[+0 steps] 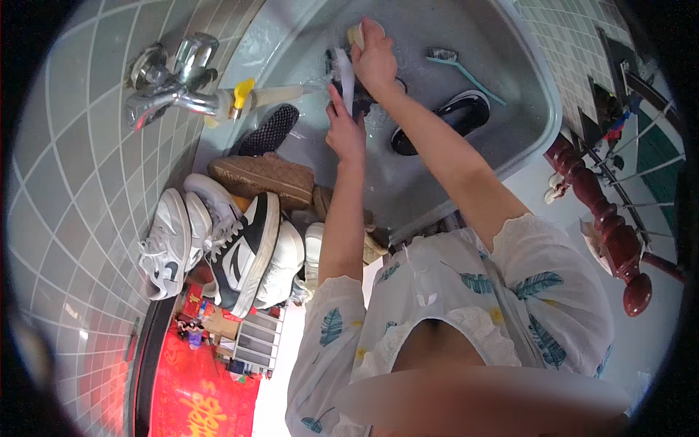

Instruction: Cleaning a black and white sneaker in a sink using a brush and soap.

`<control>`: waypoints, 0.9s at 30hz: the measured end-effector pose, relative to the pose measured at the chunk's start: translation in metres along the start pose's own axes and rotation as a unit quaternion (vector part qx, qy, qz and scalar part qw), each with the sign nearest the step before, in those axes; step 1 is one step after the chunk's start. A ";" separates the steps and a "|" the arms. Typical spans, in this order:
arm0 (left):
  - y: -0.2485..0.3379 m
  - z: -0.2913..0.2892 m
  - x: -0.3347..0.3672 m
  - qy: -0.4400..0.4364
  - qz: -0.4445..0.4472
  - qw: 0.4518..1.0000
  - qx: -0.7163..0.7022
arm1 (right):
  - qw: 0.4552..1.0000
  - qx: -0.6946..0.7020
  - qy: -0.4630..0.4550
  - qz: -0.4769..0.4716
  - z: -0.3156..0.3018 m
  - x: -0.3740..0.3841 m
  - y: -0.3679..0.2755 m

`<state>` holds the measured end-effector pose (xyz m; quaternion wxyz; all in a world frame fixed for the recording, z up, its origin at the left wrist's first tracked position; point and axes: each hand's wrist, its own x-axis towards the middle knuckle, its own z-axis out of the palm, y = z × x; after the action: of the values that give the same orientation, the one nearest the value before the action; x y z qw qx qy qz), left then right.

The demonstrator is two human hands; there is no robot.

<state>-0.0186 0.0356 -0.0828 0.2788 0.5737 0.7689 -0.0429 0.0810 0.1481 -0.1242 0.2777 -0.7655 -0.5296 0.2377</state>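
In the grey sink, my left hand [345, 131] is closed on the near end of a dark shoe with a white sole edge [345, 80], which stands tilted on its side. My right hand [375, 64] is above it, its fingers wrapped round a pale tan block [355, 35]; whether this is soap or a brush I cannot tell. Water from the tap [175, 95] splashes beside the shoe. To the right lie a black shoe with a white rim [444, 121] and a scrubbing brush with a teal handle [466, 71].
A black textured shoe [271, 131] rests by the sink's left wall [240, 80]. Brown quilted shoes [262, 179] and several white and black sneakers [244, 255] crowd the near-left edge. A dark red turned wooden post [601, 211] stands at the right.
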 end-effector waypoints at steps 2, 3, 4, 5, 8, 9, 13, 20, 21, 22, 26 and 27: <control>0.001 0.000 0.003 -0.003 -0.021 1.000 0.006 | 0.999 0.013 0.011 -0.041 -0.003 -0.040 0.001; -0.012 0.003 0.001 0.026 0.001 1.000 -0.006 | 0.996 0.015 -0.078 -0.033 -0.008 -0.078 -0.008; -0.022 0.003 -0.003 0.055 0.024 0.998 -0.017 | 0.986 0.017 -0.164 -0.024 -0.018 -0.108 -0.018; -0.028 0.000 -0.003 0.044 -0.002 0.998 -0.034 | 0.974 0.037 -0.213 -0.064 -0.036 -0.112 -0.033; -0.003 -0.003 -0.002 0.025 0.009 1.000 0.007 | 0.979 0.011 -0.199 0.052 -0.031 -0.042 -0.022; 0.002 -0.002 -0.003 0.024 0.014 1.000 0.007 | 0.979 0.009 -0.196 0.054 -0.025 -0.030 -0.014; -0.029 0.014 -0.001 0.061 0.050 0.996 0.044 | 0.993 0.058 -0.103 -0.019 -0.019 -0.071 -0.028; 0.005 0.002 -0.003 0.025 -0.006 1.000 -0.010 | 0.995 0.011 -0.097 0.024 -0.011 -0.012 0.001; 0.010 -0.006 -0.002 -0.008 -0.025 1.000 -0.015 | 0.991 0.025 -0.108 0.080 -0.009 -0.004 0.007; 0.008 -0.005 -0.001 -0.007 -0.024 1.000 -0.017 | 0.983 0.037 -0.116 0.135 -0.009 -0.001 0.014; -0.030 0.001 0.037 -0.005 -0.005 0.976 -0.219 | 0.770 0.477 -0.155 0.395 -0.028 -0.011 0.018; -0.035 -0.002 0.055 -0.024 -0.041 0.933 -0.358 | 0.712 0.532 -0.190 0.417 -0.026 -0.010 0.019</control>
<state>-0.0616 0.0713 -0.1161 0.4822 0.4023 0.7494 0.2098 0.1074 0.1290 -0.1173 0.4052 -0.5726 0.0162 0.7126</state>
